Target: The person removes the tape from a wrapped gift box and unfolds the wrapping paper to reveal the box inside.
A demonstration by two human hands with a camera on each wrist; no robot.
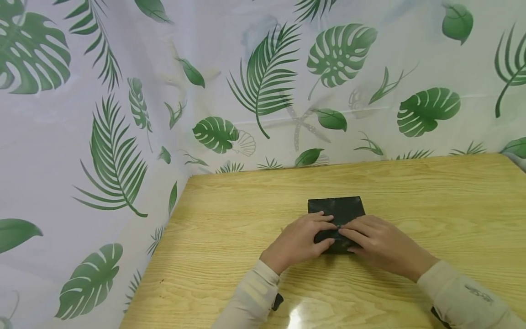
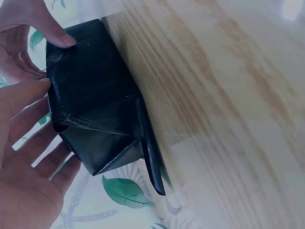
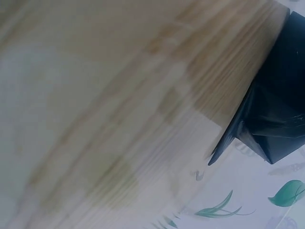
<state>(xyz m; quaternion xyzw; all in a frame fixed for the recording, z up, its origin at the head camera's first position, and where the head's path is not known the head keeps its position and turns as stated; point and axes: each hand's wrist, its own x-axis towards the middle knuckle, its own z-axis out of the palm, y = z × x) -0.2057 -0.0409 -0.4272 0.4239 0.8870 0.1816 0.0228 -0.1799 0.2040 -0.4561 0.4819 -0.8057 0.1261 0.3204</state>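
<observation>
A box-shaped package wrapped in glossy black sheet [image 1: 339,208] lies on the table in front of me, under both hands. My left hand [image 1: 297,240] rests on its top from the left, fingers fairly straight, thumb tip touching near the edge. From the right, my right hand [image 1: 376,240] holds the near edge, thumb pressed on the side and fingers curved over the top. Both hands' fingertips meet near the middle. In the left wrist view the package's end [image 2: 102,148] has creased triangular folds and a flap sticking out along the table. The right wrist view shows a similar folded end [image 3: 267,131].
The wood-grain table [image 1: 230,214] runs back to a white wall covering [image 1: 230,91] printed with green leaves. The same covering stands along the table's left side. Light glares off the tabletop near my left sleeve [image 1: 250,294].
</observation>
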